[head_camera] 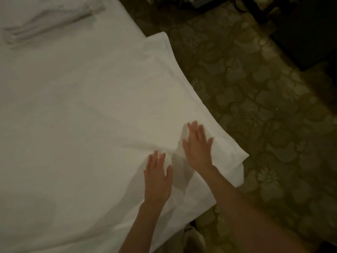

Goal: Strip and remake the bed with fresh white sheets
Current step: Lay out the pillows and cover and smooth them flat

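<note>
The bed (54, 115) is already covered across its whole visible top by a white sheet (94, 84), so the stripping appears to be finished and the remaking well advanced, though that is a judgement from how the linen lies. The sheet is spread mostly flat, with shallow creases gathered near the corner closest to the camera, and its edge overhangs the mattress there in a doubled layer (229, 157) that hangs free and does not look tucked. What is left, as far as can be judged, is smoothing, tucking that corner, and dressing the bed with the folded linen (49, 22) that lies at the far upper left of the mattress (whether it is a second sheet or pillowcases cannot be told). Beside the bed a dim, floral-patterned carpet (264, 106) is seen, with dark furniture (306, 30) at the upper right that is too shadowed to identify. The room is poorly lit. The left hand (157, 179) is laid flat on the sheet with fingers straight and slightly spread, pinching nothing; the right hand (197, 145) is likewise pressed flat just beside it, nearer the edge, fingers extended.
</note>
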Action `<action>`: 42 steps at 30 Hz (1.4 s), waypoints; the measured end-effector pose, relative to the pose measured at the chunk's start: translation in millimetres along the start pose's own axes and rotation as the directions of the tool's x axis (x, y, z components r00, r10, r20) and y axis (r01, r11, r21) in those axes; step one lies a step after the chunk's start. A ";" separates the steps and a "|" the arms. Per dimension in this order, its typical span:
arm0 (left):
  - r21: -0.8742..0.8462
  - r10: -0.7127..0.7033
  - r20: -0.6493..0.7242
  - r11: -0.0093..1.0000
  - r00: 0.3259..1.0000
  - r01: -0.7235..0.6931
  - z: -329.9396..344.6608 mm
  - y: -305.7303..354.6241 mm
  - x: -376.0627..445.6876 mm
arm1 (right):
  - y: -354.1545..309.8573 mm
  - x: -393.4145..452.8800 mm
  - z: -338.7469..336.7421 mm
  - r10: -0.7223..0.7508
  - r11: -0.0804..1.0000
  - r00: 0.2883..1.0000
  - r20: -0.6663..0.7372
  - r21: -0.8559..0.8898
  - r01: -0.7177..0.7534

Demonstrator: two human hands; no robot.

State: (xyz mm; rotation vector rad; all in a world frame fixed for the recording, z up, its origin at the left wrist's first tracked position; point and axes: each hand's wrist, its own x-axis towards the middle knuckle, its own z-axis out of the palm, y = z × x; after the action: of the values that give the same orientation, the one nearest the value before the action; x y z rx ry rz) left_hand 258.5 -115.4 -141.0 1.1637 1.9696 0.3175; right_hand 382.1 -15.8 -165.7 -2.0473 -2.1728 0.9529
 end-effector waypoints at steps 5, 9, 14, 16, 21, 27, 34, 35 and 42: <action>0.545 0.136 0.047 0.827 0.990 -0.140 -16.4 -14.9 65.9 | -28.6 26.1 21.7 0.056 0.989 0.997 0.043 -0.138 -0.050; 0.597 0.111 0.060 0.792 0.992 -0.125 -39.9 -8.4 125.0 | -51.9 74.0 19.5 0.059 0.985 0.998 0.024 -0.162 -0.054; 0.605 0.082 0.018 0.793 0.997 -0.075 -77.9 10.8 208.0 | -74.8 145.4 5.2 0.060 0.989 0.998 0.030 -0.136 -0.055; 0.601 0.069 -0.018 0.798 0.997 -0.044 -96.6 20.0 242.5 | -82.6 178.8 -5.5 0.048 0.994 0.998 0.037 -0.101 -0.044; 0.594 0.035 -0.115 0.803 0.993 0.041 -134.5 42.2 320.2 | -109.6 289.3 -37.1 0.057 0.969 0.994 0.094 0.233 -0.078; 0.584 0.076 -0.190 0.810 0.979 0.050 -159.5 53.0 366.2 | -143.8 379.4 -71.0 0.225 0.666 0.974 0.026 0.726 -0.173; 0.496 0.067 -0.400 0.855 0.914 0.155 -176.2 40.6 382.4 | -147.6 417.2 -64.3 0.180 0.722 0.971 -0.158 0.692 -0.021; 0.491 0.074 -0.424 0.856 0.903 0.161 -174.3 31.5 377.5 | -147.8 420.8 -57.9 0.215 0.771 0.961 -0.176 0.634 -0.057; 0.376 0.024 -0.461 0.911 0.887 0.170 -154.5 -0.1 409.8 | -226.4 368.5 27.4 -0.503 0.859 0.825 -0.259 -0.040 0.511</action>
State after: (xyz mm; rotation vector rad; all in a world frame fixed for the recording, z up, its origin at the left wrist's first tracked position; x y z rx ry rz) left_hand 41.3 248.1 -252.8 1.3572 2.5825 0.1471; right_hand 112.5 316.2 -235.9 -1.3520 -2.3396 0.6037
